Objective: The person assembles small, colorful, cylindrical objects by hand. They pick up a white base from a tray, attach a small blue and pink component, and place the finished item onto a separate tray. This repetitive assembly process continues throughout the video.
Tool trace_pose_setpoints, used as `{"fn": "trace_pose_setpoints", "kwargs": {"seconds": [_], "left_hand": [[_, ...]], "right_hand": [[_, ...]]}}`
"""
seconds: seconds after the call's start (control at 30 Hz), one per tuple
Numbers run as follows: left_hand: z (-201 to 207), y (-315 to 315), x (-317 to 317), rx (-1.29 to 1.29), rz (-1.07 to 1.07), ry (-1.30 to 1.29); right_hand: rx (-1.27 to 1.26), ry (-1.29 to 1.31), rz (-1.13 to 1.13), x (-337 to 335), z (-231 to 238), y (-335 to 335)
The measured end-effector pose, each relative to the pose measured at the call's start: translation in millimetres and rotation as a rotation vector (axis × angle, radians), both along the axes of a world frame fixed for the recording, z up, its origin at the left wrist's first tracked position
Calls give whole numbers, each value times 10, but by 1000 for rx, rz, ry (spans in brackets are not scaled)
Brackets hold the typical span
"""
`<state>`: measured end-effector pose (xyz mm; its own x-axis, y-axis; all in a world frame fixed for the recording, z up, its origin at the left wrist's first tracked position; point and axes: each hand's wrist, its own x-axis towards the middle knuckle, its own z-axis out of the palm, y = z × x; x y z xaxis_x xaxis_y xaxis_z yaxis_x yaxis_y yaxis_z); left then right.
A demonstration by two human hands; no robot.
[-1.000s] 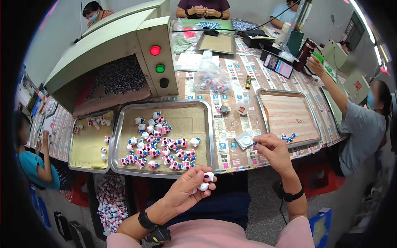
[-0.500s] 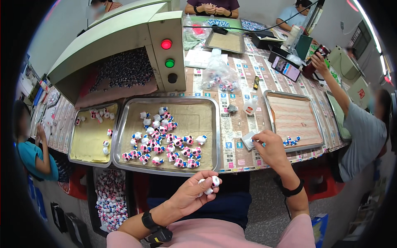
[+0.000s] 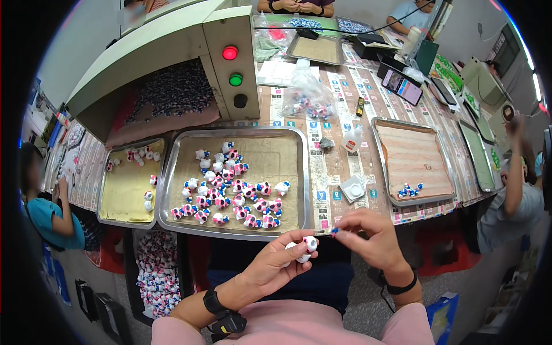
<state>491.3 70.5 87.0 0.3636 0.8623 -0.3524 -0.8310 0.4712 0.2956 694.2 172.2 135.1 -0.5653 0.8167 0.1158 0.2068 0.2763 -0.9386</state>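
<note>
My left hand [image 3: 275, 257] is closed around white toy figures [image 3: 310, 244] with pink markings, just in front of the table edge. How many it holds is partly hidden by the fingers. Close by on its right, my right hand [image 3: 371, 237] pinches a small blue piece [image 3: 335, 230] between thumb and fingertips, a short gap from the figures. Beyond the right hand lies a small white square dish [image 3: 353, 188]. A metal tray [image 3: 306, 190] at the left carries several white, pink and blue figures [image 3: 217, 183]. Several small blue pieces [image 3: 410, 190] lie in a cloth-lined tray [image 3: 414, 146] at the right.
A yellow-lined tray [image 3: 123, 195] with figures stands at left, above a floor bin [image 3: 158, 276] full of them. Behind rises a machine [image 3: 244, 63] with lit buttons. A white bottle [image 3: 352, 140], bagged figures [image 3: 310, 100] and a phone [image 3: 402, 87] are on the table. Co-workers sit around.
My right hand has moved from the white dish back toward my left hand, carrying the blue piece. The left hand has shifted slightly right. At right, a co-worker's arm has drawn back with a dark object.
</note>
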Motion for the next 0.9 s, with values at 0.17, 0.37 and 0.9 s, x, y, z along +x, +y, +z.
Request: {"fn": "trace_pose_setpoints", "kwargs": {"seconds": [0.17, 0.37, 0.9], "left_hand": [[17, -2, 28, -8, -2, 41], [11, -17, 36, -5, -3, 96], [41, -34, 49, 76, 19, 360]], "right_hand": [[-80, 95, 35, -54, -15, -201], [-55, 76, 36, -83, -52, -231], [17, 62, 144, -64, -87, -211]]}}
